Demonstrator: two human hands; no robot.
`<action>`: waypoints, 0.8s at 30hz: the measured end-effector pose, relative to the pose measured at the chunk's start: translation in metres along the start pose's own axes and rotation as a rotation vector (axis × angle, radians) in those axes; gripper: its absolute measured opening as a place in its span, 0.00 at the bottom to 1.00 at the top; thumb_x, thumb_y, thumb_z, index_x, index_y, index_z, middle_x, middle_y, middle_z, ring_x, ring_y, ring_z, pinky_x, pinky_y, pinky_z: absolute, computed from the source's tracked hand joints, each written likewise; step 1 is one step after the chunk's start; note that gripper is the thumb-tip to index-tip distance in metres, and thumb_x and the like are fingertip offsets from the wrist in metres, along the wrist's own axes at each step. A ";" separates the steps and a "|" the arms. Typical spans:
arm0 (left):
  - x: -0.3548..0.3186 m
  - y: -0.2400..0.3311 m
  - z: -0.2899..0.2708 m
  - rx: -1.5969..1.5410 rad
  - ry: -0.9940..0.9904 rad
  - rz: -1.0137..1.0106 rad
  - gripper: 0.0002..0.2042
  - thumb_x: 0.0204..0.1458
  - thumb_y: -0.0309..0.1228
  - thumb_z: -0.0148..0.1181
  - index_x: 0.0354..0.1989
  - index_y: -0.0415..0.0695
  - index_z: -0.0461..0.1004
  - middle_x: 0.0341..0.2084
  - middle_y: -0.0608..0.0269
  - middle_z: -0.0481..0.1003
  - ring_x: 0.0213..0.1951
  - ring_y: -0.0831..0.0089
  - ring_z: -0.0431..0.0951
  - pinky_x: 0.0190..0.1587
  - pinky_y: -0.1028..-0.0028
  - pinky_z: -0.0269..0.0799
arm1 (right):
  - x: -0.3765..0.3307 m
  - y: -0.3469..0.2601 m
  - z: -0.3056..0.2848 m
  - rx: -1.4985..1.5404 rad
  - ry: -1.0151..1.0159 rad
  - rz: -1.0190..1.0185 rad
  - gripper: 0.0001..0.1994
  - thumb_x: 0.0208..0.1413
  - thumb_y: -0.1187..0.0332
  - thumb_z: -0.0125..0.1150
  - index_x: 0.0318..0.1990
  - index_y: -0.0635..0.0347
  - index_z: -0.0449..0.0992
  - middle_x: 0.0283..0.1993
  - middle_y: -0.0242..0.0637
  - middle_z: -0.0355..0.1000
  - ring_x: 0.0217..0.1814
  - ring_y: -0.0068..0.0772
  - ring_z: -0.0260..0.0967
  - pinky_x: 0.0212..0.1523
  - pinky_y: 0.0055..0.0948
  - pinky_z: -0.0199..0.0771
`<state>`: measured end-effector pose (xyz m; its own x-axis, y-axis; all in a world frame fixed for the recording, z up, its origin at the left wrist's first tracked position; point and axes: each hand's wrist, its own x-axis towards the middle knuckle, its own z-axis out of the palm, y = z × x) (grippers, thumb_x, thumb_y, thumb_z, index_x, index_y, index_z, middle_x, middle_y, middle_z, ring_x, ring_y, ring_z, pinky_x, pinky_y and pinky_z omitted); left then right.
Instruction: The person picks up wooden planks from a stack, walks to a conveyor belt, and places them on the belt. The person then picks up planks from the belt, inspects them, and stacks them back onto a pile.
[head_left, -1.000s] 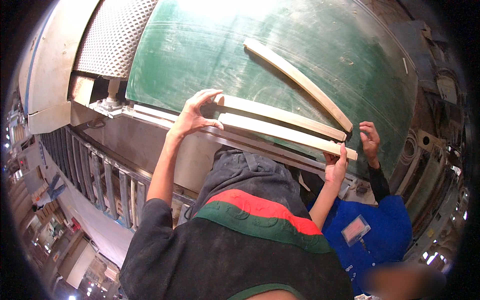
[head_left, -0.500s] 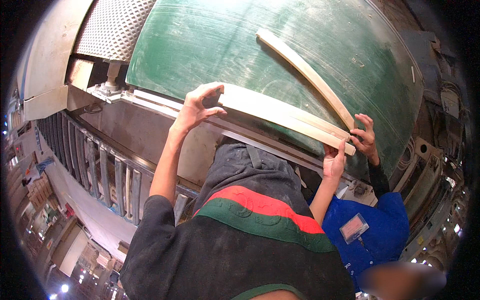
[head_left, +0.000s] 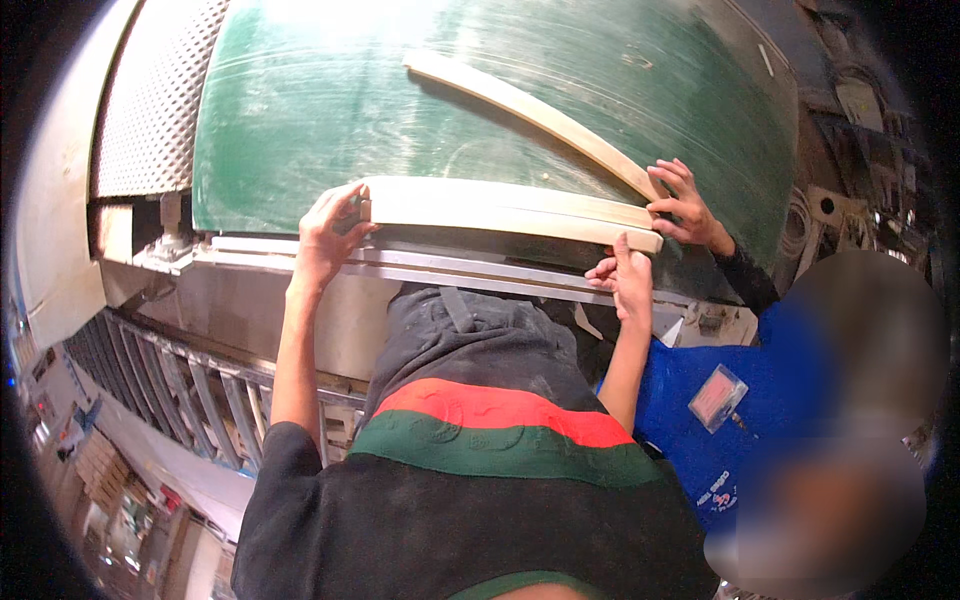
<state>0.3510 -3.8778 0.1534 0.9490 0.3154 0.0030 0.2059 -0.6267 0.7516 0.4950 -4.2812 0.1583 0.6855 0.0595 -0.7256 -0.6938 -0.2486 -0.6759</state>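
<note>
At left are a barred railing (head_left: 208,392) and textured panel (head_left: 160,100)

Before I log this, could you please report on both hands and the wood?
Left hand at paired strips' left end. Right hand at their right end. Co-worker's hand nearby.

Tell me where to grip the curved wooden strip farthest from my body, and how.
Probably mid-length, from above, pinching across its width: the curved wooden strip is long and slim, both edges exposed there, while a co-worker's hand crowds its right end.
</note>
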 end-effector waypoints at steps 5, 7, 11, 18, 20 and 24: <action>0.014 0.036 0.005 0.277 -0.059 0.129 0.40 0.30 0.29 0.74 0.58 0.49 0.64 0.56 0.55 0.63 0.55 0.57 0.63 0.57 0.59 0.61 | 0.007 0.013 0.004 -0.022 0.040 -0.110 0.21 0.60 0.56 0.52 0.33 0.73 0.68 0.17 0.41 0.69 0.17 0.32 0.72 0.17 0.25 0.74; 0.024 0.045 0.028 0.286 -0.158 0.220 0.45 0.29 0.37 0.75 0.62 0.51 0.60 0.61 0.56 0.56 0.62 0.52 0.53 0.62 0.55 0.51 | 0.008 0.018 0.004 -0.010 -0.002 -0.143 0.20 0.60 0.57 0.53 0.33 0.72 0.69 0.17 0.38 0.68 0.19 0.30 0.72 0.18 0.23 0.74; 0.048 0.089 0.091 0.331 -0.304 0.378 0.47 0.31 0.46 0.72 0.64 0.49 0.56 0.63 0.56 0.54 0.62 0.53 0.53 0.63 0.56 0.49 | 0.008 0.012 0.005 0.012 0.060 -0.132 0.16 0.58 0.59 0.57 0.31 0.67 0.69 0.18 0.38 0.69 0.18 0.28 0.71 0.17 0.23 0.72; 0.056 0.096 0.135 0.208 -0.376 0.501 0.39 0.36 0.37 0.70 0.61 0.47 0.60 0.53 0.54 0.65 0.54 0.52 0.62 0.57 0.56 0.58 | -0.002 0.019 -0.030 0.250 0.359 -0.225 0.18 0.55 0.62 0.61 0.41 0.68 0.65 0.22 0.39 0.70 0.19 0.29 0.71 0.19 0.26 0.75; 0.058 0.096 0.136 0.130 -0.364 0.519 0.37 0.36 0.32 0.70 0.60 0.47 0.62 0.51 0.52 0.66 0.53 0.51 0.63 0.55 0.56 0.61 | -0.004 0.019 -0.035 0.302 0.347 -0.227 0.21 0.54 0.62 0.62 0.48 0.67 0.63 0.30 0.42 0.71 0.23 0.31 0.73 0.22 0.27 0.77; 0.050 0.103 0.118 0.125 -0.378 0.461 0.35 0.35 0.29 0.71 0.57 0.46 0.66 0.53 0.52 0.66 0.56 0.48 0.61 0.58 0.55 0.60 | -0.016 0.008 -0.038 0.525 0.157 -0.429 0.27 0.52 0.65 0.64 0.57 0.62 0.61 0.39 0.43 0.73 0.34 0.31 0.74 0.29 0.31 0.82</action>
<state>0.4476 -4.0109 0.1527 0.9614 -0.2689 0.0576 -0.2413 -0.7246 0.6456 0.4870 -4.3204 0.1698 0.9193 -0.1020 -0.3801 -0.3425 0.2682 -0.9004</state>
